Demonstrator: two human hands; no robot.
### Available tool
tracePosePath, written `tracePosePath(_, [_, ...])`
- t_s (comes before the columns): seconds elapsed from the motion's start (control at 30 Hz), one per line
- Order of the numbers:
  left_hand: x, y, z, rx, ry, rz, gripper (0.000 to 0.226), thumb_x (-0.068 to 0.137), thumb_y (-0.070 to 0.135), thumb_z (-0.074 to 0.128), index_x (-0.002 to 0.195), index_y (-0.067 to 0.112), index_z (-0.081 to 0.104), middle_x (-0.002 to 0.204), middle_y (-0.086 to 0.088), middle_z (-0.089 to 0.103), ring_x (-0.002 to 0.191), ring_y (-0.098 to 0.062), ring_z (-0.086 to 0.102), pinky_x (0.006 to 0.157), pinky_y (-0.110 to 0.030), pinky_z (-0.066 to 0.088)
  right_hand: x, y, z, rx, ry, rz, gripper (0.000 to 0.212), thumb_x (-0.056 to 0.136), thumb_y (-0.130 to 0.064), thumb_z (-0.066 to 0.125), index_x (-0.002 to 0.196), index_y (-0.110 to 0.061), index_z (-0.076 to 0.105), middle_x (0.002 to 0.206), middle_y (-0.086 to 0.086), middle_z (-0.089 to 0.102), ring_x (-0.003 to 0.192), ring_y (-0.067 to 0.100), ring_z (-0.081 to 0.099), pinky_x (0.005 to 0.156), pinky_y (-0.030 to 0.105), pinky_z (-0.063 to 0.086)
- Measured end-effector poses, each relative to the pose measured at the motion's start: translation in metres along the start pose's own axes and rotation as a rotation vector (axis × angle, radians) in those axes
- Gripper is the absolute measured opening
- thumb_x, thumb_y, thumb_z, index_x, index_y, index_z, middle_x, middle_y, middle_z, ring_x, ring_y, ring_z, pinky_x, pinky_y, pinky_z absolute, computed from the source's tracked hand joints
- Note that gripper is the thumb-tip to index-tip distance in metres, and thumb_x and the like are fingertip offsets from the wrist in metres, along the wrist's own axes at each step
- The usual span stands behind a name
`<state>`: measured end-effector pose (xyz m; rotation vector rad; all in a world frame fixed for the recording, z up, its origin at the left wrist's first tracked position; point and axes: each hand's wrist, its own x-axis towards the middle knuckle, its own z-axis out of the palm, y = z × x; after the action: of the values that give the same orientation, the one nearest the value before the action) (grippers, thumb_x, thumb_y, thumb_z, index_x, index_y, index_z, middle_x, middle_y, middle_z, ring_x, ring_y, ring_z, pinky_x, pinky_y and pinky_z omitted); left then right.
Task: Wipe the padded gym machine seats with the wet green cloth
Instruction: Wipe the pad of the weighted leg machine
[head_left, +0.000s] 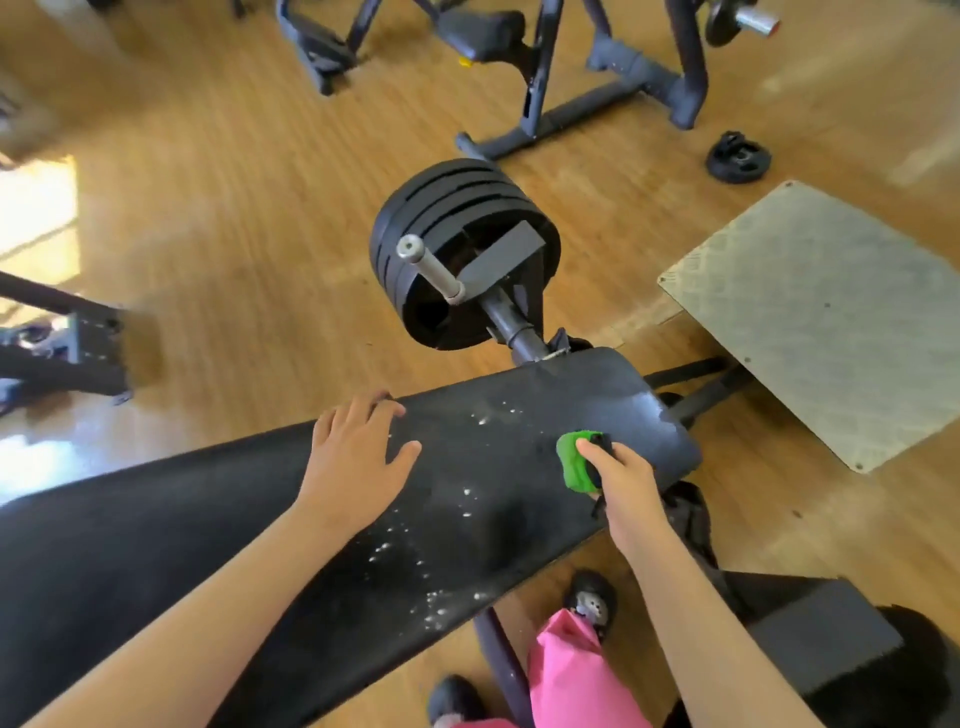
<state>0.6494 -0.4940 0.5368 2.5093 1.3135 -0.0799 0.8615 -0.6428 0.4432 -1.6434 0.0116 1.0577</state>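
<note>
From the head view, the only 1 given, the work is on a long black padded seat (260, 519) that runs across the lower half of the picture. The right grip (623, 478) is clenched round the bunched green cloth (574, 460) and presses it onto the pad near the far, right-hand end. The left grip (358, 457) is released, fingers spread and lying flat on the pad's far edge, apparently to steady the person.

Around the cloth and toward that end the vinyl has a wet sheen, so I judge that part wiped. White water droplets (431, 603) lie unsmeared across the middle and along the near edge, which suggests the cloth has not passed there yet. The long stretch to the left looks dull and dry. I would put this seat at an early stage, with most of its length left.

At least 2 other pads remain: a dark block (821, 634) at lower right and a seat on the far machine (478, 31). Neither shows wetness that I can make out.

No brand, label or writing is readable. The weight plates (457, 249) beyond the seat, the small plate on the floor (737, 156) and the ribbed foot plate (821, 317) are too blurred or plain to show any.
</note>
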Motion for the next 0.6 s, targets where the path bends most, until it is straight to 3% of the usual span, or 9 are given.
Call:
tracePosePath(0.13, [-0.076,-0.046,-0.037,-0.056,0.149,-0.114,0.041,0.093,0.039,0.056,0.13,0.022,0.053,0.151,0.003,0.034,0.141,-0.02,0.028,0.118,-0.036,0.009,-0.064,-0.015,0.064,0.021,-0.225,-0.049,0.012,0.092,-0.019,0.064,0.1,-0.011,0.068,0.095,0.006,0.069,0.086,0.016,0.064,0.073,0.027,0.049])
tracePosePath(0.23, [-0.126,-0.079,-0.054,-0.097,0.253,-0.227,0.04,0.093,0.038,0.057,0.129,0.023,0.054,0.154,0.001,0.03,0.144,-0.019,0.022,0.117,-0.034,0.004,-0.102,-0.02,0.108,-0.03,-0.392,-0.082,0.014,0.089,-0.018,0.067,0.1,-0.009,0.069,0.097,0.008,0.072,0.092,0.021,0.066,0.083,0.036,0.051])
tracePosePath(0.37, [-0.167,-0.118,-0.068,-0.189,0.352,-0.434,0.04,0.092,0.035,0.059,0.129,0.021,0.053,0.155,-0.002,0.026,0.144,-0.023,0.018,0.117,-0.045,0.014,-0.139,-0.023,0.164,-0.118,-0.533,-0.142,0.015,0.088,-0.018,0.069,0.1,-0.009,0.069,0.098,0.008,0.073,0.095,0.024,0.067,0.089,0.041,0.051])
tracePosePath(0.47, [-0.191,-0.142,-0.074,-0.255,0.35,-0.57,0.048,0.095,0.039,0.054,0.138,0.021,0.042,0.156,-0.002,0.022,0.144,-0.025,0.018,0.117,-0.043,0.016,-0.169,-0.022,0.206,-0.185,-0.641,-0.174,0.014,0.089,-0.018,0.068,0.101,-0.012,0.069,0.1,0.006,0.073,0.098,0.023,0.068,0.089,0.039,0.052])
tracePosePath(0.6, [-0.203,-0.168,-0.057,-0.37,0.396,-0.71,0.053,0.098,0.043,0.046,0.143,0.017,0.036,0.149,-0.004,0.034,0.136,-0.026,0.034,0.112,-0.043,0.03,-0.2,-0.021,0.256,-0.28,-0.824,-0.227,0.011,0.089,-0.014,0.068,0.099,-0.01,0.068,0.097,0.003,0.074,0.093,0.017,0.069,0.081,0.029,0.054])
